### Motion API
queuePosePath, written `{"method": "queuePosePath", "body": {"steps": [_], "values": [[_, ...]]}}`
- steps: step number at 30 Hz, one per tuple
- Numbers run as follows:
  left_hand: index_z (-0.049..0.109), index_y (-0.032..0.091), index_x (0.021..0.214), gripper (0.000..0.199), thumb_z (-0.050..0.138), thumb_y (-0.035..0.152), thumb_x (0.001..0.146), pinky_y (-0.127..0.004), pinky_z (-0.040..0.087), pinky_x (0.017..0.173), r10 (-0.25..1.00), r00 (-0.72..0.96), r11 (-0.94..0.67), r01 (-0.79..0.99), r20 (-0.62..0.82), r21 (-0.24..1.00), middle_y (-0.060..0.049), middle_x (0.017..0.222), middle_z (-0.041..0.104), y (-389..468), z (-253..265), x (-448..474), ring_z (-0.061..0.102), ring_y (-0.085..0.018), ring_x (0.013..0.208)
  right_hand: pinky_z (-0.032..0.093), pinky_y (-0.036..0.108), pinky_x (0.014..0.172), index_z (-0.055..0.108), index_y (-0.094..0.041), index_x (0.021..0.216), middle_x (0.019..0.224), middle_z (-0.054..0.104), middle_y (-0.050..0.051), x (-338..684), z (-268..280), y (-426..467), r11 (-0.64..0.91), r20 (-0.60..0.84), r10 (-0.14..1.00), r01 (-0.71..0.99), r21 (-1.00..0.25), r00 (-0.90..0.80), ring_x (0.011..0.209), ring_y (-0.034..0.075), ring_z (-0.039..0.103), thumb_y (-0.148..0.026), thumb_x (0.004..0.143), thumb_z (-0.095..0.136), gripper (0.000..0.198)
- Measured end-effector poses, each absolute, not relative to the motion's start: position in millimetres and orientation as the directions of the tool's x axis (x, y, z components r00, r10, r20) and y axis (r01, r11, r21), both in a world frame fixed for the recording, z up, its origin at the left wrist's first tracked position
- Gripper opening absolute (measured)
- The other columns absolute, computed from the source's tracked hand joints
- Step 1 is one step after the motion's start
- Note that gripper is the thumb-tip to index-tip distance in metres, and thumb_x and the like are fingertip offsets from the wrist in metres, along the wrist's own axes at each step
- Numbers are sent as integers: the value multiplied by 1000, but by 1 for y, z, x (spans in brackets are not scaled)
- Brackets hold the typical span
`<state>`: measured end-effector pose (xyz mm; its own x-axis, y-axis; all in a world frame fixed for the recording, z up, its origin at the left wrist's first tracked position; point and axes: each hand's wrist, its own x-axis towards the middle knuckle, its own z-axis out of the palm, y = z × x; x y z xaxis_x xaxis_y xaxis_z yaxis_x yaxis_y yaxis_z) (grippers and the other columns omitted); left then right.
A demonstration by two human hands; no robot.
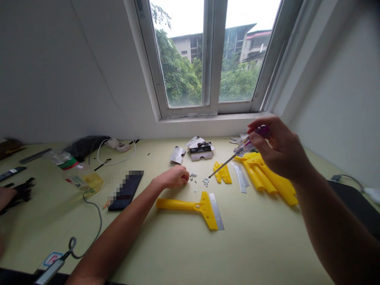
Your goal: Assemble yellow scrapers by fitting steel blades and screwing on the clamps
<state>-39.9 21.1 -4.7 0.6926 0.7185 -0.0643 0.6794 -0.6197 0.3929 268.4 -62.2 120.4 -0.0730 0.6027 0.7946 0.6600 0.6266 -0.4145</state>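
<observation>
My right hand (276, 146) is closed around the purple handle of a screwdriver (227, 161), its tip pointing down at a small pile of nuts (206, 181). Beside a cluster of small screws (192, 176), my left hand (175, 177) rests low with curled fingers; whether they pinch anything is hidden. A yellow scraper (184, 205) lies nearest me, a metal blade (217, 211) along its head. Loose yellow plates (222, 172), bare blades (240, 178) and several yellow scraper handles (261, 174) lie to the right. One nut (195, 190) sits apart.
Small opened boxes (201, 150) stand near the window wall. To the left are a black phone (127, 192), a tilted plastic bottle (78, 174) and a grey cable (99, 221). Another person's hand (6, 198) is at the far left edge. A dark device (353, 202) lies at the right.
</observation>
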Motion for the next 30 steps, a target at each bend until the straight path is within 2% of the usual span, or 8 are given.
{"method": "queuePosePath", "body": {"steps": [3, 8, 10, 14, 18, 24, 27, 30], "values": [[70, 16, 81, 14, 56, 16, 84, -25, 43, 69, 720, 694, -632, 666, -18, 397, -6, 90, 63, 23, -10, -35, 56, -15, 77, 51, 34, 69, 56, -27, 105, 90, 63, 2, 268, 121, -62, 624, 799, 597, 669, -403, -75, 73, 18, 61, -24, 85, 56, 20], [71, 20, 102, 19, 57, 21, 89, -25, 46, 73, 675, 737, -679, 608, 25, 412, -6, 102, 65, 17, -6, -25, 60, -14, 84, 51, 35, 71, 55, -27, 106, 91, 62, 2, 268, 121, -63, 628, 797, 601, 657, -417, -69, 74, 19, 61, -25, 86, 56, 20], [70, 21, 107, 22, 57, 21, 89, -26, 47, 78, 631, 776, -727, 578, 26, 371, -6, 106, 65, 13, -3, -19, 61, -15, 89, 52, 35, 70, 55, -26, 106, 91, 62, 3, 267, 121, -63, 629, 793, 604, 656, -417, -75, 75, 18, 61, -25, 86, 56, 20], [74, 17, 94, 19, 57, 13, 86, -27, 47, 76, 599, 801, -769, 577, -5, 276, -8, 97, 66, 14, 0, -7, 62, -17, 86, 52, 35, 70, 55, -27, 106, 90, 62, 2, 266, 121, -63, 627, 781, 619, 651, -428, -83, 74, 19, 62, -27, 85, 56, 21], [73, 15, 85, 20, 54, 8, 84, -27, 47, 72, 614, 789, -759, 595, -11, 263, -9, 91, 65, 19, 2, -6, 61, -17, 81, 52, 36, 70, 55, -28, 107, 91, 63, 2, 266, 122, -65, 618, 785, 616, 662, -423, -73, 74, 19, 61, -26, 85, 57, 22], [69, 18, 111, 32, 45, 13, 90, -31, 49, 84, 626, 780, -741, 595, -2, 310, -9, 111, 65, -3, 10, -15, 61, -19, 97, 52, 38, 73, 54, -29, 105, 91, 62, 3, 266, 127, -70, 614, 775, 626, 666, -422, -86, 78, 21, 61, -25, 87, 53, 19], [64, 20, 120, 41, 45, 8, 86, -34, 46, 94, 608, 792, -749, 595, -55, 292, -8, 123, 62, -24, 9, -22, 57, -21, 111, 52, 37, 73, 53, -28, 106, 91, 62, 3, 266, 127, -71, 618, 779, 620, 667, -417, -87, 78, 19, 61, -23, 87, 53, 20], [60, 22, 125, 49, 47, 3, 82, -35, 42, 98, 594, 800, -767, 596, -89, 239, -8, 128, 59, -42, 5, -29, 54, -23, 116, 51, 35, 72, 52, -27, 107, 90, 61, 2, 266, 128, -71, 629, 790, 607, 662, -408, -90, 78, 18, 61, -21, 86, 54, 22]]}}
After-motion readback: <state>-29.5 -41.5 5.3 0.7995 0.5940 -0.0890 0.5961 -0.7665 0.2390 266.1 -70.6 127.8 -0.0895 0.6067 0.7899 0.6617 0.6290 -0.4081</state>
